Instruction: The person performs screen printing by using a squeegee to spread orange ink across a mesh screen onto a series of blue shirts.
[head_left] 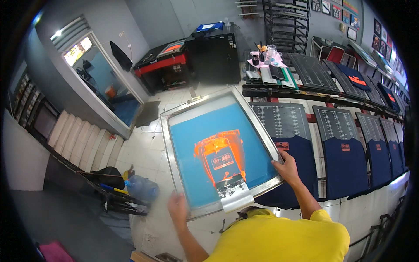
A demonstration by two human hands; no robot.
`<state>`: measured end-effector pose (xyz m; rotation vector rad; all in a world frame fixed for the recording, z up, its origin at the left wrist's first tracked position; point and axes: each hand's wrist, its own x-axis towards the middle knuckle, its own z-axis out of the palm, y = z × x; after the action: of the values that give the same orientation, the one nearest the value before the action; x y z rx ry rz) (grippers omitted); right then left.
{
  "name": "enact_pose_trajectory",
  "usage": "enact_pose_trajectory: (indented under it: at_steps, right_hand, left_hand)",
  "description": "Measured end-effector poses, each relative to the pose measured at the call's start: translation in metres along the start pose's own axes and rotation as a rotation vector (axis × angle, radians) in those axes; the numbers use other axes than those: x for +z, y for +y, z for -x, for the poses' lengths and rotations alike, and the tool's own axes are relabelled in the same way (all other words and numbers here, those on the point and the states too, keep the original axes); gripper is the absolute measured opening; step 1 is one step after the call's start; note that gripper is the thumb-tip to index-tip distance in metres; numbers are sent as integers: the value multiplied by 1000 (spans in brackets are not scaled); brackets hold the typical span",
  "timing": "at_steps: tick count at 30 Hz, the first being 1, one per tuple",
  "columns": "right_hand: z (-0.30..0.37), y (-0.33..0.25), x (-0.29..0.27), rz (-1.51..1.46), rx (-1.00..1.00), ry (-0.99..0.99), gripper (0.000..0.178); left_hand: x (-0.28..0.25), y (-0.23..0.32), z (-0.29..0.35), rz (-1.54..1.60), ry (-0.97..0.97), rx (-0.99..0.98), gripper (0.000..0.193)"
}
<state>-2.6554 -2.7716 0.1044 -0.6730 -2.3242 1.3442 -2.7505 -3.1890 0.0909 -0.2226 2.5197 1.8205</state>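
Observation:
A metal-framed printing screen (185, 150) with blue mesh fills the middle of the view, tilted. Orange ink (241, 153) is smeared around a small printed design in its middle. A squeegee (238, 199) with a silvery handle and ink-stained blade lies on the mesh at the near edge. My right hand (286, 168) is closed on the screen's right edge, thumb on top. My left hand (177, 209) is beside the lower left edge, smeared by motion. Its fingers are too blurred to show whether they grip the frame.
To the right, navy shirts (347, 166) with small orange prints lie on a row of dark printing boards (281, 120). A second row stands behind, with cups and squeegees (270, 74) on it. A water jug (143, 187) stands at left, near tiled steps (83, 139).

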Motion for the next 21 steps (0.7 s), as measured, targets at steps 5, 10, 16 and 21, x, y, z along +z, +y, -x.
enact_pose_trajectory:
  at_steps: [5, 10, 16, 21]
  right_hand:
    - [-8, -12, 40, -7, 28, 35, 56]
    - [-17, -3, 86, -44, 34, 78, 58]
    - [-35, -16, 145, -85, 115, 108, 57]
    - [-67, -48, 192, -43, 145, 150, 57]
  left_hand:
    - [-12, 9, -32, -80, 20, -6, 47]
    - [-28, 0, -75, -178, -48, -127, 47]
    - [-49, -39, -158, -91, -112, -37, 52]
    - [-61, -33, -244, -62, -37, -133, 56]
